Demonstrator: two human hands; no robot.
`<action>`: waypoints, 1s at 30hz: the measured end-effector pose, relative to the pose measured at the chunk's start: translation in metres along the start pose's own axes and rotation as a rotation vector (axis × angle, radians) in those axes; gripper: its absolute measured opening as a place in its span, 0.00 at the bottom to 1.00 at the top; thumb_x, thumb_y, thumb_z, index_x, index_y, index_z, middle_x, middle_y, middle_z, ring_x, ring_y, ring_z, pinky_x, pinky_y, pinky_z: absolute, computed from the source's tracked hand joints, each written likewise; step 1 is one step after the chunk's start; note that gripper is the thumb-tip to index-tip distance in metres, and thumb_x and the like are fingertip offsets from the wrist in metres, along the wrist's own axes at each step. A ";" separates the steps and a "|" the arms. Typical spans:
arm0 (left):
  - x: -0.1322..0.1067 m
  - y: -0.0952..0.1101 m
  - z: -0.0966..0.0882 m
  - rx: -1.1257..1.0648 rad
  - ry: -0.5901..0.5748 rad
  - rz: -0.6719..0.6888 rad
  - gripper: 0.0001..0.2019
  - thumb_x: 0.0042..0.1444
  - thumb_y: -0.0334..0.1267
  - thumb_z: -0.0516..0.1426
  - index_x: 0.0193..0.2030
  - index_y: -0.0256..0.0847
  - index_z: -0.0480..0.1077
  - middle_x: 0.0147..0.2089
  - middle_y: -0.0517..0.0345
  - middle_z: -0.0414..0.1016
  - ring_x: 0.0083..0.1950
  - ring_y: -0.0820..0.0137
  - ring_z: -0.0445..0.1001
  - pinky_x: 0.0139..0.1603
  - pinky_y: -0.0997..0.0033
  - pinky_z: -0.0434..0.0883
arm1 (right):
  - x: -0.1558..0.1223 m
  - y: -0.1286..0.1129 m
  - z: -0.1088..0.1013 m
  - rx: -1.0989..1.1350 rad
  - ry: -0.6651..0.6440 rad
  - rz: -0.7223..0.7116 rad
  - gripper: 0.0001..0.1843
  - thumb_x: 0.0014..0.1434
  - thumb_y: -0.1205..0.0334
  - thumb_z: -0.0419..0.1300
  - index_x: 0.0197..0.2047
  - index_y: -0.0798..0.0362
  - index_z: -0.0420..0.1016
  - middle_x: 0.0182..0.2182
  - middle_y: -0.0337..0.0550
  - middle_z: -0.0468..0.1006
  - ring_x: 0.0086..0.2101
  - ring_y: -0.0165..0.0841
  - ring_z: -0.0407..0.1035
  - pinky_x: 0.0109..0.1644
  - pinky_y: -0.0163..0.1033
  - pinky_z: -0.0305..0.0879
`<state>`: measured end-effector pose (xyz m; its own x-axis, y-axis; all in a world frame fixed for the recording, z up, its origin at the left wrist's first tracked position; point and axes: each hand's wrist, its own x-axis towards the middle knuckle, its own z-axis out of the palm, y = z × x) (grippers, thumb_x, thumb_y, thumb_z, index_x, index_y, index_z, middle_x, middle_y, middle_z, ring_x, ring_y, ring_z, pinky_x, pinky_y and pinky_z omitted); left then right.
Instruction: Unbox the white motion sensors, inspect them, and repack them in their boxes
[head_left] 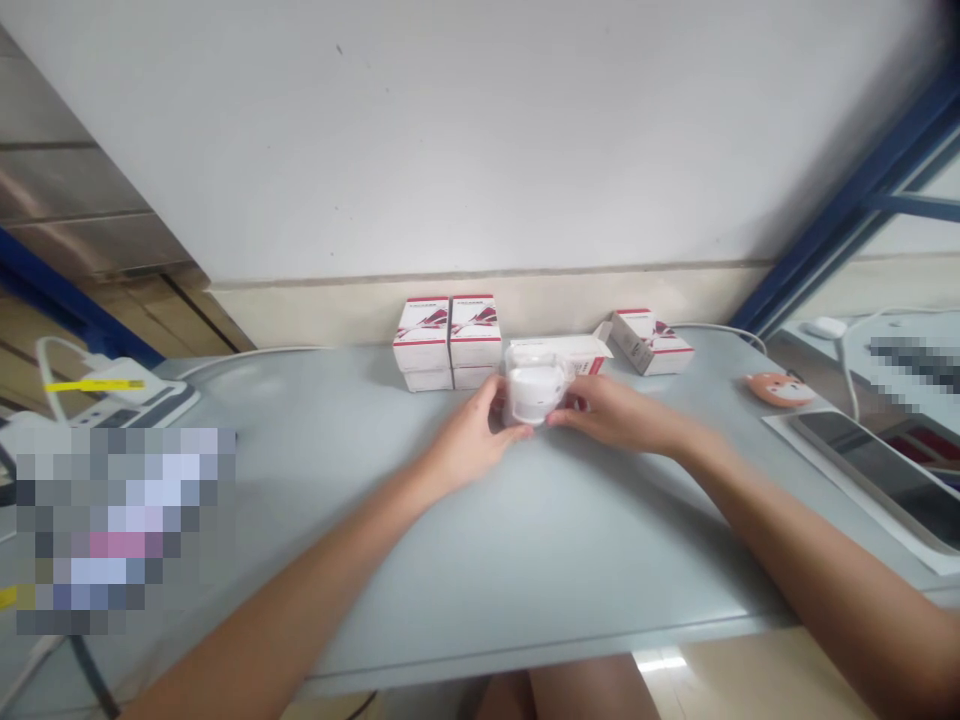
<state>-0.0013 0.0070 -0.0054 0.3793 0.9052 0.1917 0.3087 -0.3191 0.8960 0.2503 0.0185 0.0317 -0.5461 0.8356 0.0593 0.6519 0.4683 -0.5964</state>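
Note:
Both hands grip a white rounded device, which appears to sit in a clear plastic tray, just above the table or on it. My left hand closes on its left side, thumb at the lower front edge. On the other side, my right hand pinches the lower right edge. Right behind the device lies a white and red carton with its end flap standing open at the right. The device partly hides that carton. Blur keeps the device's exact kind from showing.
Stacked white and red boxes stand left of the device by the wall. Another box sits to the right. Farther right are an orange animal-faced item and a phone. A power strip with cables lies left.

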 end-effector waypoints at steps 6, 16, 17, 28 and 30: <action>-0.002 0.003 0.001 0.102 0.041 -0.063 0.26 0.60 0.46 0.69 0.62 0.51 0.70 0.62 0.52 0.80 0.62 0.50 0.78 0.63 0.49 0.70 | 0.001 -0.003 0.002 0.005 -0.035 0.051 0.10 0.68 0.52 0.63 0.43 0.49 0.78 0.41 0.44 0.84 0.38 0.40 0.74 0.40 0.42 0.64; 0.003 0.009 0.002 -0.194 0.083 0.101 0.34 0.57 0.45 0.72 0.66 0.47 0.63 0.67 0.45 0.75 0.67 0.54 0.75 0.66 0.54 0.70 | 0.000 -0.006 0.010 0.000 -0.050 -0.016 0.17 0.68 0.44 0.64 0.48 0.49 0.79 0.41 0.43 0.85 0.36 0.38 0.75 0.38 0.40 0.63; 0.004 0.009 0.002 -0.200 0.083 0.100 0.33 0.57 0.44 0.72 0.65 0.47 0.64 0.66 0.46 0.76 0.66 0.54 0.75 0.65 0.54 0.70 | -0.001 -0.006 0.011 -0.006 -0.053 -0.019 0.18 0.67 0.44 0.65 0.50 0.48 0.79 0.41 0.44 0.85 0.36 0.38 0.75 0.38 0.40 0.63; -0.001 0.014 0.000 -0.126 -0.018 -0.039 0.30 0.57 0.47 0.71 0.64 0.46 0.72 0.61 0.50 0.81 0.58 0.54 0.80 0.56 0.57 0.76 | 0.000 -0.005 0.021 -0.013 -0.053 -0.044 0.14 0.66 0.53 0.65 0.53 0.48 0.76 0.47 0.46 0.84 0.40 0.41 0.76 0.40 0.42 0.67; 0.001 0.014 0.000 -0.167 0.017 -0.024 0.29 0.56 0.47 0.72 0.62 0.44 0.73 0.61 0.48 0.81 0.58 0.54 0.80 0.57 0.56 0.76 | 0.000 -0.005 0.021 0.011 -0.028 -0.085 0.16 0.67 0.54 0.65 0.55 0.48 0.76 0.49 0.47 0.83 0.40 0.40 0.76 0.42 0.43 0.68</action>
<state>0.0033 0.0034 0.0070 0.3582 0.9171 0.1751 0.1677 -0.2477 0.9542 0.2359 0.0103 0.0183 -0.6138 0.7846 0.0878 0.5969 0.5339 -0.5989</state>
